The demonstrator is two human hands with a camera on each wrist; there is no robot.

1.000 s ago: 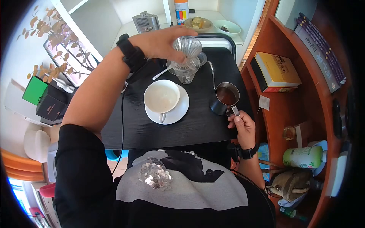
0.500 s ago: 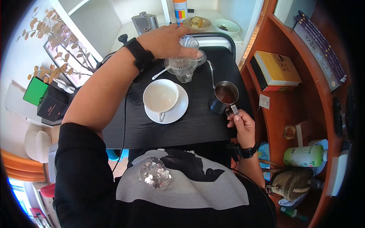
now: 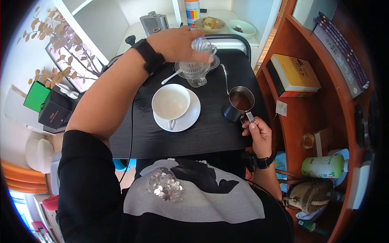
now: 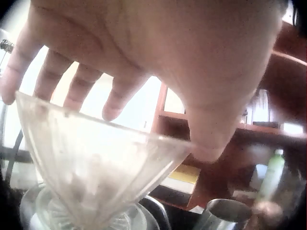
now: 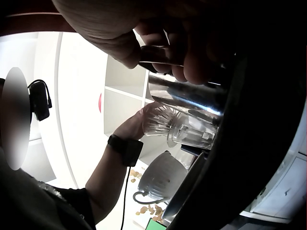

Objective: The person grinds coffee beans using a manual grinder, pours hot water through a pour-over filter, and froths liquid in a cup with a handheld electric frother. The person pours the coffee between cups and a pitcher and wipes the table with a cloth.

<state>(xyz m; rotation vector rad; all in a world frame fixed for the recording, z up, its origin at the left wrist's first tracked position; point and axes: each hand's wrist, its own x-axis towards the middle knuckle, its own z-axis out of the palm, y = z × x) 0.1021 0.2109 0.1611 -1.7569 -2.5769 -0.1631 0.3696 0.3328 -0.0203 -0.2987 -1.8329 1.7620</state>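
Note:
My left hand [image 3: 176, 43] reaches over a ribbed clear glass cone [image 3: 201, 45], its thumb and fingertips spread across the rim. The left wrist view shows the thumb at one side of the cone [image 4: 100, 167] and the other fingers at the far side. Below the cone is a clear glass vessel [image 3: 197, 81]. My right hand [image 3: 261, 137] holds the handle of a metal gooseneck pot [image 3: 233, 111] with brown liquid in it. In the right wrist view, fingers curl at the handle above the pot [image 5: 187, 96]. A white cup [image 3: 171, 102] sits on a saucer [image 3: 193, 117].
A white spoon [image 3: 171, 77] lies beside the glassware on the black table [image 3: 182, 143]. A cable [image 3: 131, 129] crosses the table's left part. Behind are a spray can [image 3: 193, 14], a metal flask [image 3: 154, 24] and two bowls [image 3: 242, 29]. A wooden shelf [image 3: 291, 133] stands at the right.
My left hand has moved slightly right, and the glass cone's position and tilt have shifted with it; its handle now shows at the right. My right hand and the pot have hardly moved.

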